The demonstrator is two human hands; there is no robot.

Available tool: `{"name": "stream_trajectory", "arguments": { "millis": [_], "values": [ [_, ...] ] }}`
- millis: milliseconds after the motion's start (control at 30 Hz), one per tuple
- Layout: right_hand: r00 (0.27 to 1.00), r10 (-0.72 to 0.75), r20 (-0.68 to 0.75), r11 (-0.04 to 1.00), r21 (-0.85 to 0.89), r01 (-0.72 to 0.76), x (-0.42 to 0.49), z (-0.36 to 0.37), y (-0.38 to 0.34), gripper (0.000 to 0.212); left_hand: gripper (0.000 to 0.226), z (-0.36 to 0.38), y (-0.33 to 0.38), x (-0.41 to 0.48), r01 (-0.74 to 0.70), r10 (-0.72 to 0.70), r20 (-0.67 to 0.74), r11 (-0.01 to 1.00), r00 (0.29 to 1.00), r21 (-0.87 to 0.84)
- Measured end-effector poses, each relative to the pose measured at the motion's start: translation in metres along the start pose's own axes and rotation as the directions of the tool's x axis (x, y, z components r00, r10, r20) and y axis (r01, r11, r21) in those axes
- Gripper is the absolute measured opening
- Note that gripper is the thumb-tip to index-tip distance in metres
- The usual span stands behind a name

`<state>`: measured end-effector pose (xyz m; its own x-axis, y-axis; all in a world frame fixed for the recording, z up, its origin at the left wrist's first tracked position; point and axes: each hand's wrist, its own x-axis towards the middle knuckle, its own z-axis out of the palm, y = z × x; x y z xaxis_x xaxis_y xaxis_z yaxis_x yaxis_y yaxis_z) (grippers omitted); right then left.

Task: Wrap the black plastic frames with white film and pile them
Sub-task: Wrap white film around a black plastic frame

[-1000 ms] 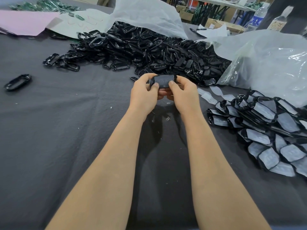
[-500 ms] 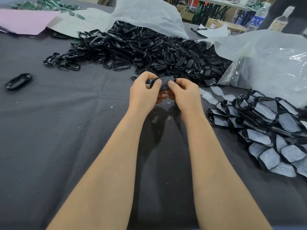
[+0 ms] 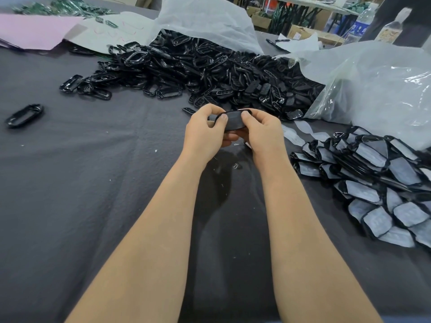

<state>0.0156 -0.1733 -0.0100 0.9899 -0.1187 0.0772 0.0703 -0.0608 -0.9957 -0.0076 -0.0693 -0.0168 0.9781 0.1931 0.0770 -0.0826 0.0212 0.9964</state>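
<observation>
Head view: we grip one black frame [image 3: 233, 121] in both hands, lifted above the grey cloth [image 3: 93, 183].

Our left hand [image 3: 203, 131] and right hand [image 3: 261, 131] each curl round one end, thumbs pinching its near face. The long axis runs left to right between them. The face looks dull and film-covered, the rim glossy, hard and oval. The pile of wrapped frames [image 3: 373, 178] lies to the right, nearer our right hand, so we judge that hand should set it down there. The bare, shiny heap [image 3: 210, 73] lies just beyond our hands.
</observation>
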Motion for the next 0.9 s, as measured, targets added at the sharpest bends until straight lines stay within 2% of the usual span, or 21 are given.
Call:
{"name": "stream_trajectory", "arguments": {
  "millis": [200, 267, 333, 467, 567, 733, 900],
  "values": [
    [0.997, -0.004, -0.076, 0.998, -0.058, -0.001, 0.0004, 0.0033, 0.0022, 0.021, 0.006, 0.0017, -0.002, 0.0013, -0.005, 0.005, 0.016, 1.0, 1.0, -0.027],
    [0.996, 0.009, -0.087, 0.998, -0.056, -0.014, 0.0003, 0.0024, 0.0017, 0.022, 0.013, 0.0018, -0.0024, 0.0021, -0.014, 0.015, 0.034, 1.0, 0.999, -0.02],
    [0.998, 0.004, -0.059, 0.997, -0.074, -0.008, 0.0004, 0.0003, 0.0021, 0.021, 0.019, 0.0014, -0.003, 0.003, -0.023, 0.022, 0.031, 1.0, 0.999, 0.008],
    [0.996, -0.078, 0.036, 0.959, -0.272, 0.085, -0.0006, -0.0033, 0.0019, 0.01, 0.018, -0.0006, -0.0048, 0.0055, -0.004, 0.005, -0.006, 0.999, 1.0, 0.037],
    [0.992, -0.13, 0.009, 0.936, -0.33, 0.126, -0.0003, -0.0023, 0.0036, 0.018, 0.018, -0.0006, -0.0051, 0.0056, -0.002, 0.002, -0.025, 1.0, 1.0, -0.005],
    [0.986, -0.164, -0.023, 0.938, -0.313, 0.148, -0.0035, -0.0013, 0.003, 0.019, 0.023, 0.0008, -0.0063, 0.0057, -0.02, 0.019, -0.021, 1.0, 1.0, -0.004],
    [0.983, -0.173, 0.057, 0.915, -0.36, 0.182, -0.0057, -0.0017, 0.0014, 0.033, 0.028, -0.0019, -0.0065, 0.0066, -0.013, 0.013, -0.028, 0.999, 1.0, 0.031]
  ]
}}
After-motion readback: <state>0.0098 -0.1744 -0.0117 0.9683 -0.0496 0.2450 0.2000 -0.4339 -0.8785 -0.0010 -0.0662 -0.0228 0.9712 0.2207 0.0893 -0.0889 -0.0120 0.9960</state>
